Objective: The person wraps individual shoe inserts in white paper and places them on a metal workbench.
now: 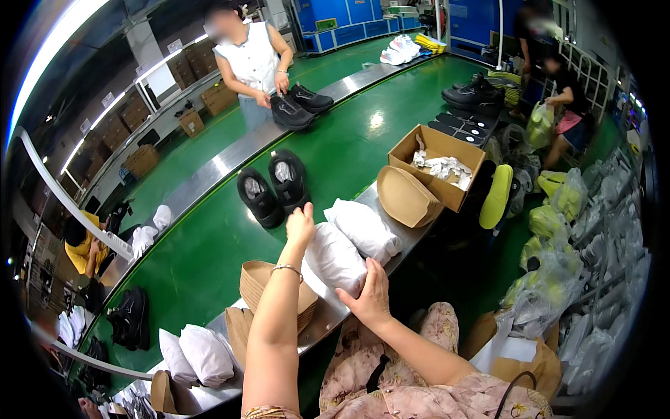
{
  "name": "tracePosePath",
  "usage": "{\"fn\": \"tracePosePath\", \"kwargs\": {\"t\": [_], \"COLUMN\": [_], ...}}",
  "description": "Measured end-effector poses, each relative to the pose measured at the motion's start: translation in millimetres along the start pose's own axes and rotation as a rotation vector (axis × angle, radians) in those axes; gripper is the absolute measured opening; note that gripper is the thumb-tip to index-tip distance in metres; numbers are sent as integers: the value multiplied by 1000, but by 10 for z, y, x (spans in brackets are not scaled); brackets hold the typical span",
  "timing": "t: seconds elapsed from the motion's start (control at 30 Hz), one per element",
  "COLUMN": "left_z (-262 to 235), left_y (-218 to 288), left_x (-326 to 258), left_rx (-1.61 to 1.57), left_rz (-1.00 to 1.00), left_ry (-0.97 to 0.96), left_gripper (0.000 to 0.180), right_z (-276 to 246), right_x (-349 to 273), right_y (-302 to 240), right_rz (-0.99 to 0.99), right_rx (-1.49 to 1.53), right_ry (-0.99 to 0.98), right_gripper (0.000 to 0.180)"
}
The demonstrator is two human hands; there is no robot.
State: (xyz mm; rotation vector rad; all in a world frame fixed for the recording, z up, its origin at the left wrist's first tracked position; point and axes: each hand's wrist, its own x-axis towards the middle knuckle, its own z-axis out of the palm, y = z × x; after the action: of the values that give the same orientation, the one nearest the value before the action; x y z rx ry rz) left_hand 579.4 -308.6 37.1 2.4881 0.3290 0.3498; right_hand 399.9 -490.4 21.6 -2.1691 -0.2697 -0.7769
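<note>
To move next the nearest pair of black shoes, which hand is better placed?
Probably the left hand: it is at the near end of one shoe, while the right hand is against a white wrapped bundle.

Shoe pair [287,185] on the conveyor [335,153], left hand [300,227] just beside it! Nearer, on the metal ledge [324,318], two wrapped bundles [335,255], right hand [371,293] against one, card stacks [408,195] either side, open carton [405,152] beyond, rightward.
</note>
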Motion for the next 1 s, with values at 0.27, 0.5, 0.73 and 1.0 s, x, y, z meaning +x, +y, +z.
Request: {"fn": "tracePosePath", "kwargs": {"t": [0.27,0.5,0.73,1.0], "left_z": [-484,24,828,1291], "left_y": [996,1628,2008,2000], "left_x": [-458,-626,-406,-293], "left_rx": [-326,-512,-821,-1100], "left_rz": [369,296,-202,-354], "left_ry": [103,-255,-584,-569], "left_gripper": [29,28,34,26], "right_z": [-1019,-959,-396,-455], "right_x": [691,1749,1850,1724], "right_y": [441,1598,2163,1982], "right_rz": [-139,-4,311,358], "right_rx": [83,31,292,173], "right_ry": [175,62,-171,-245], "right_gripper": [16,13,34,31]}}
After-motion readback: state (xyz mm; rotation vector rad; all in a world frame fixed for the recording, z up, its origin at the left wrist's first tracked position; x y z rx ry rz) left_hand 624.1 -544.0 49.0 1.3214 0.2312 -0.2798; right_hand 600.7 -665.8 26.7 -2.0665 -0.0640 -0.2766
